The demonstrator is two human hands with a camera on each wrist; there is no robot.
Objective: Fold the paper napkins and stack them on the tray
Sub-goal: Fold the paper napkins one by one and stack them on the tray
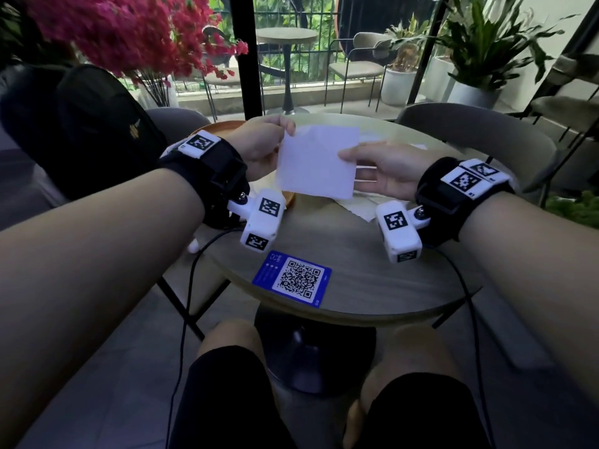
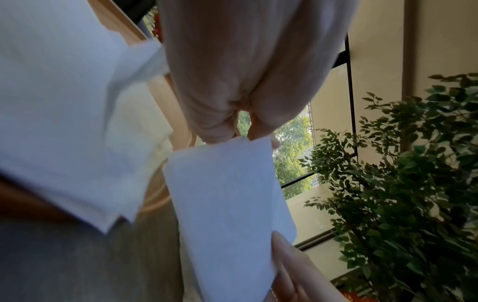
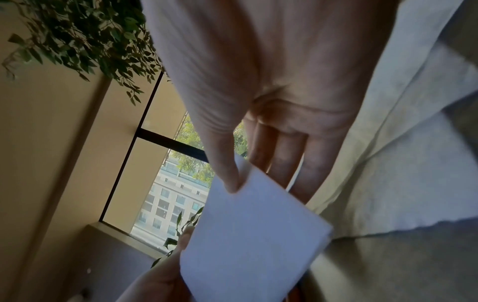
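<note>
A white folded paper napkin [image 1: 316, 163] hangs in the air above the round table, held by both hands. My left hand [image 1: 278, 131] pinches its upper left corner between thumb and fingers; the left wrist view shows that pinch on the napkin [image 2: 230, 204]. My right hand [image 1: 353, 160] pinches the right edge, thumb on top and fingers behind, as the right wrist view shows on the napkin [image 3: 253, 241]. The orange wooden tray [image 1: 223, 126] lies at the table's left, mostly hidden by my left hand. More napkins [image 1: 359, 207] lie flat on the table under the held one.
A blue QR-code card [image 1: 293, 278] lies near the table's [image 1: 356, 270] front edge. A black bag [image 1: 81, 124] sits on the left chair, a grey chair [image 1: 486, 131] stands at the right. Potted plants and a glass door stand behind.
</note>
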